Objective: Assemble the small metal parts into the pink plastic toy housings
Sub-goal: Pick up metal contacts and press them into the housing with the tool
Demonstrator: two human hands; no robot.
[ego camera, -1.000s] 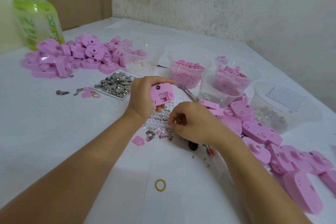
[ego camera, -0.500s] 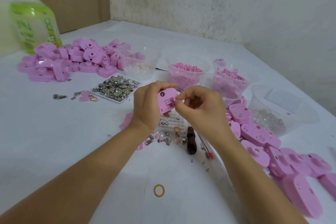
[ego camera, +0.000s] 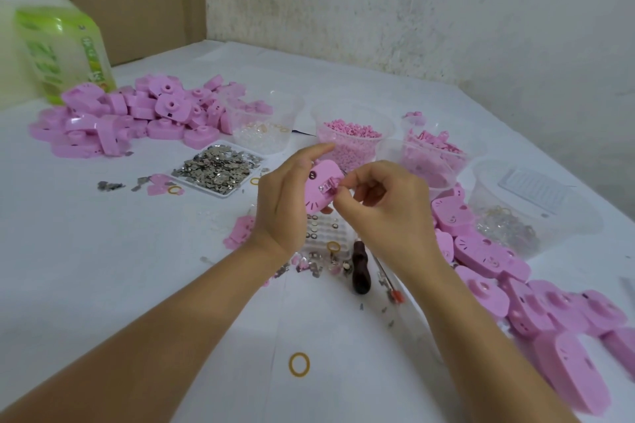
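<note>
left hand (ego camera: 285,206) grips pink housing (ego camera: 321,187), right hand (ego camera: 381,213) pinches metal clip (ego camera: 327,186) into its slot; next needs pressing it fully home.

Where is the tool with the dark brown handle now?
In the head view, the dark-handled tool lies on the white table near the centre, just below the right hand in the picture, to the right of scattered small metal parts.

We could barely make out the part (ego camera: 325,187) (tiny, shiny) under fingertips (ego camera: 341,192) of the right hand (ego camera: 385,213). The left hand (ego camera: 283,206) hid the left side of the housing (ego camera: 315,196). The bottle (ego camera: 62,51) was blurred; the right pile (ego camera: 584,316) ran off the edge.
</note>
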